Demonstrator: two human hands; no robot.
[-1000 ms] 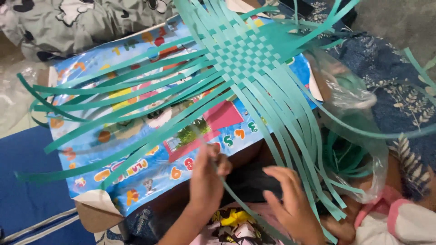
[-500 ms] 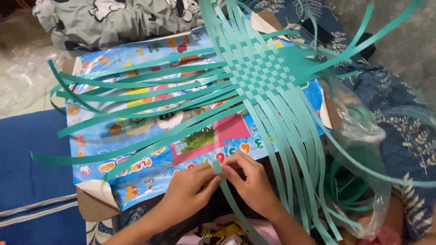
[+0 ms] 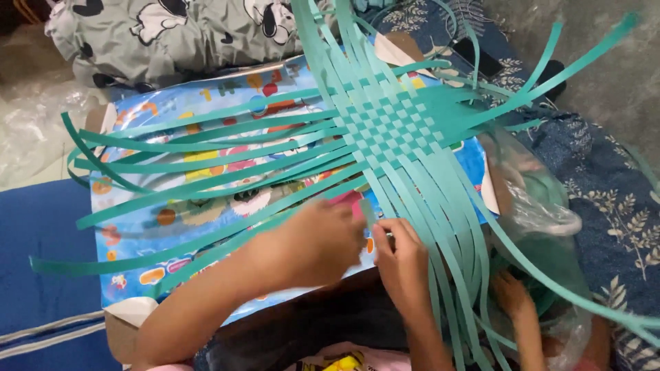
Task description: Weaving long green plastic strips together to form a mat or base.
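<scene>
A mat of woven green strips (image 3: 392,127) lies on a colourful picture board (image 3: 137,268), with long loose strip ends fanning out left, up and toward me. At the board's near edge my left hand (image 3: 309,244) is blurred, its fingers closed around a single green strip (image 3: 368,211). My right hand (image 3: 402,264) is right beside it and pinches the same strip, whose short end sticks up between the two hands. The loose ends of the weave run past my right hand on its right side.
A clear plastic bag (image 3: 543,206) holding more green strips sits at the right, with bare toes (image 3: 512,295) next to it. A grey cartoon-print cloth (image 3: 172,34) lies beyond the board. There is blue matting (image 3: 41,240) at left, blue floral fabric (image 3: 612,206) at right.
Both hands have come together on one green strip and shifted up and right toward the weave. The left hand is moving fast and is blurred.
</scene>
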